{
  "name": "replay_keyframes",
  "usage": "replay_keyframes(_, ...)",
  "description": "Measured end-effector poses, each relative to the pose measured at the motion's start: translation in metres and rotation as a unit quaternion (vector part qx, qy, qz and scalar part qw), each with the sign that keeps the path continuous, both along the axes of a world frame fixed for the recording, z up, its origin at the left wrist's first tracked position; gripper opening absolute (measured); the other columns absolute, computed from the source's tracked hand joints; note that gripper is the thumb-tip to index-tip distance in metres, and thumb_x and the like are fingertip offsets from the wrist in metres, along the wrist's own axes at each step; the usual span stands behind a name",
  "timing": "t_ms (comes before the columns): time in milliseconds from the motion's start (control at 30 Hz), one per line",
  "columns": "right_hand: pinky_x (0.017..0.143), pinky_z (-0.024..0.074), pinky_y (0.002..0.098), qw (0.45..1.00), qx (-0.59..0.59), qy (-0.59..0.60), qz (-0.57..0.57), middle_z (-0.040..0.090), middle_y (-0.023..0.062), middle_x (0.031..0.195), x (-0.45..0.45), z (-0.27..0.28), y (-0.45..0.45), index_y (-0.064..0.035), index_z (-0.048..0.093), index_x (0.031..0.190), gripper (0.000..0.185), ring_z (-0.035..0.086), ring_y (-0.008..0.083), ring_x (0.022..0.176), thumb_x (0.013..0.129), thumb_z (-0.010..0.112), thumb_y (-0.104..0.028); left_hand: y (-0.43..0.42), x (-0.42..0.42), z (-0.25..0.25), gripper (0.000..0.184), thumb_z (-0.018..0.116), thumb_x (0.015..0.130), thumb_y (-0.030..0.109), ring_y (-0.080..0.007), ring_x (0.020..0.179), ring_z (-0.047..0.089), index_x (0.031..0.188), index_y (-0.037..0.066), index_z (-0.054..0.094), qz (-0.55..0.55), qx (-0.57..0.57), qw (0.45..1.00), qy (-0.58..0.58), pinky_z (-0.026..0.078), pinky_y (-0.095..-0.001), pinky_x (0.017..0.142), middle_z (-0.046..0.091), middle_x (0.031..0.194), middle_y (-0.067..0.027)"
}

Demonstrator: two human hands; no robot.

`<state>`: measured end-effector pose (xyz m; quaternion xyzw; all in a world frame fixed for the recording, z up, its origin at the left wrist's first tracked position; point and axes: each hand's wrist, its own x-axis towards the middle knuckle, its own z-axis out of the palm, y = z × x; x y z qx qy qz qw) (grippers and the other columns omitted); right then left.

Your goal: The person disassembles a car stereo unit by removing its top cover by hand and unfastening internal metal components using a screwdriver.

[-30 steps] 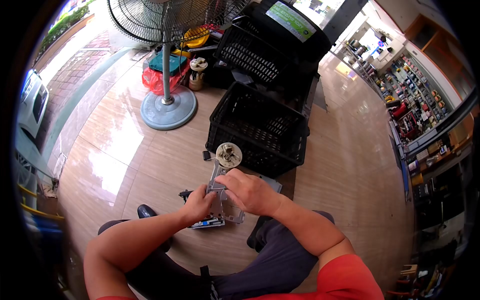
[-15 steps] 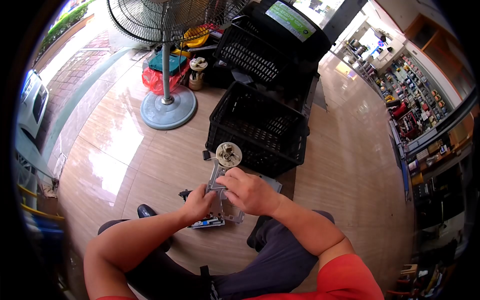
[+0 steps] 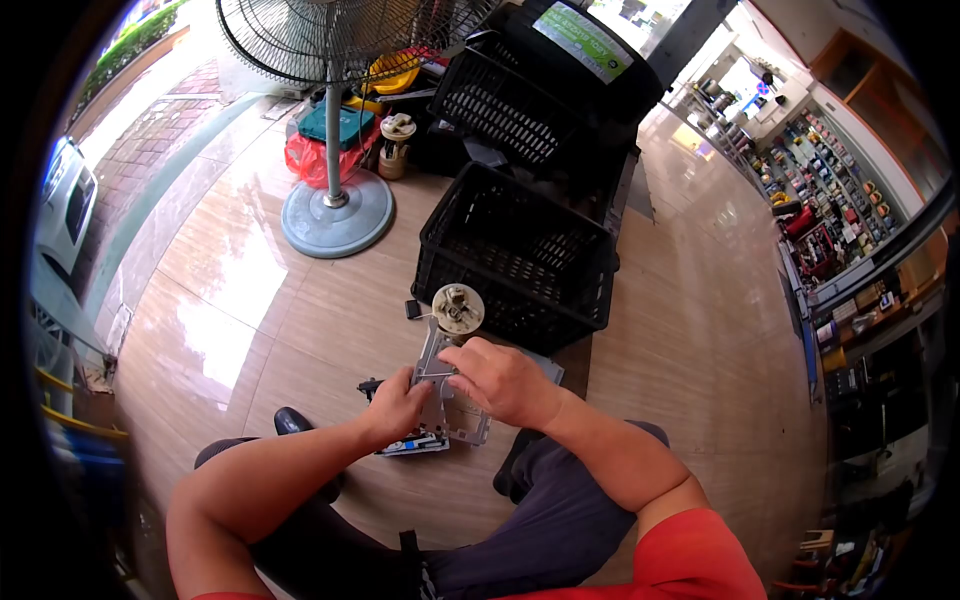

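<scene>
In the head view, a flat grey metal frame (image 3: 434, 352) with cut-outs is held low over the floor between my knees. My left hand (image 3: 394, 410) is closed on the frame's left edge, thumb on top. Curled over its upper right side is my right hand (image 3: 508, 382), fingertips pinched near a thin pale rod-like piece; what exactly they hold is too small to make out. Beneath the frame lies a part with blue and white pieces (image 3: 425, 442). Just beyond the frame is a round cream-coloured unit (image 3: 458, 309) with a small black connector (image 3: 412, 310) beside it.
A black plastic crate (image 3: 515, 262) stands ahead, with another crate (image 3: 500, 105) behind it. The pedestal fan's round base (image 3: 338, 220) is at the upper left, near a red plastic bag (image 3: 310, 160) and a cylindrical unit (image 3: 394, 148). Black shoes flank the work.
My right hand's fingers have shifted very slightly over the frame. My left hand and the frame stay in nearly the same place.
</scene>
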<state>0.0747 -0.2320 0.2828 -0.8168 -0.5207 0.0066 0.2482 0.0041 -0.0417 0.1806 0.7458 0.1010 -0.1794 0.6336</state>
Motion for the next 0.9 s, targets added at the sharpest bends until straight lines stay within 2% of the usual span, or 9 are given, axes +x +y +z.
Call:
replay_keyframes(33,0.071,0.0549,0.0379,1.0,0.0,0.0,0.0,0.058,0.0161,0.1,-0.001,0.0,0.001,-0.0016,0.058,0.117,0.033,0.065,0.0328,0.084,0.085,0.065,-0.007,0.0,0.0,0.0,0.037,0.051,0.099,0.026,-0.0236,0.068,0.067,0.118,-0.005,0.051,0.0,0.0,1.0,0.0,0.055,-0.0357,0.057,0.065,0.087,-0.0179)
replay_keyframes(100,0.071,0.053,0.0371,0.997,0.076,0.005,0.015,0.057,0.0166,0.101,-0.003,0.003,0.003,-0.0024,0.059,0.118,0.039,0.064,0.0319,0.082,0.081,0.068,-0.001,-0.002,-0.001,0.003,0.037,0.051,0.099,0.026,-0.024,0.068,0.067,0.118,-0.005,0.051,0.012,-0.012,1.0,-0.011,0.055,-0.0357,0.057,0.065,0.087,-0.0178)
replay_keyframes(200,0.076,0.0556,0.0369,0.999,0.037,0.013,0.03,0.058,0.0175,0.107,-0.004,0.008,0.002,0.0006,0.055,0.121,0.038,0.065,0.034,0.091,0.085,0.063,-0.002,-0.002,-0.001,0.008,0.036,0.051,0.099,0.026,-0.024,0.068,0.066,0.117,-0.005,0.052,0.009,-0.004,1.0,0.004,0.055,-0.0359,0.057,0.065,0.088,-0.0178)
replay_keyframes(300,0.073,0.0529,0.037,0.997,0.067,0.016,0.018,0.057,0.0167,0.104,-0.003,-0.002,0.002,-0.0023,0.057,0.121,0.04,0.064,0.032,0.087,0.082,0.067,0.001,-0.002,-0.001,0.007,0.036,0.051,0.099,0.026,-0.0233,0.067,0.066,0.117,-0.005,0.052,0.016,-0.005,1.0,0.005,0.055,-0.036,0.057,0.065,0.085,-0.0169)
replay_keyframes(533,0.069,0.0519,0.0388,0.998,0.052,0.02,0.005,0.057,0.0163,0.098,-0.001,-0.003,0.001,-0.0026,0.057,0.121,0.039,0.063,0.0326,0.082,0.083,0.068,-0.002,-0.002,0.0,0.003,0.034,0.051,0.099,0.025,-0.0216,0.062,0.063,0.115,-0.005,0.052,0.016,-0.021,1.0,0.011,0.052,-0.0356,0.054,0.062,0.078,-0.0131)
replay_keyframes(600,0.07,0.0526,0.0385,0.999,0.051,0.011,-0.003,0.058,0.0165,0.096,-0.002,-0.003,0.001,-0.0022,0.057,0.12,0.04,0.064,0.033,0.082,0.083,0.069,-0.002,-0.002,-0.001,0.011,0.033,0.051,0.099,0.025,-0.021,0.061,0.062,0.114,-0.005,0.052,0.009,0.006,1.0,0.009,0.052,-0.0356,0.054,0.061,0.076,-0.0123)
replay_keyframes(700,0.071,0.0533,0.0381,0.997,0.079,0.025,0.004,0.058,0.0167,0.1,-0.005,0.001,0.003,-0.002,0.056,0.122,0.042,0.064,0.0331,0.085,0.082,0.07,-0.002,-0.003,-0.001,0.011,0.032,0.051,0.099,0.024,-0.0212,0.061,0.062,0.114,-0.004,0.052,0.02,-0.018,1.0,0.012,0.052,-0.0359,0.054,0.061,0.076,-0.0121)
replay_keyframes(800,0.073,0.0538,0.0374,0.998,0.06,0.013,0.014,0.058,0.0168,0.104,-0.006,0.004,0.003,-0.0023,0.055,0.124,0.045,0.065,0.0332,0.087,0.081,0.069,-0.001,-0.002,-0.001,0.01,0.032,0.051,0.099,0.024,-0.0214,0.061,0.062,0.114,-0.004,0.052,0.019,-0.029,0.999,0.021,0.052,-0.036,0.054,0.062,0.076,-0.0123)
replay_keyframes(900,0.073,0.0535,0.0376,0.998,0.063,0.006,0.018,0.057,0.0166,0.105,-0.005,0.001,0.003,-0.0027,0.054,0.124,0.046,0.064,0.0331,0.087,0.081,0.068,0.0,-0.001,0.0,0.002,0.033,0.051,0.099,0.024,-0.0218,0.062,0.063,0.116,-0.004,0.051,0.008,-0.005,1.0,0.008,0.052,-0.0359,0.053,0.063,0.079,-0.0133)
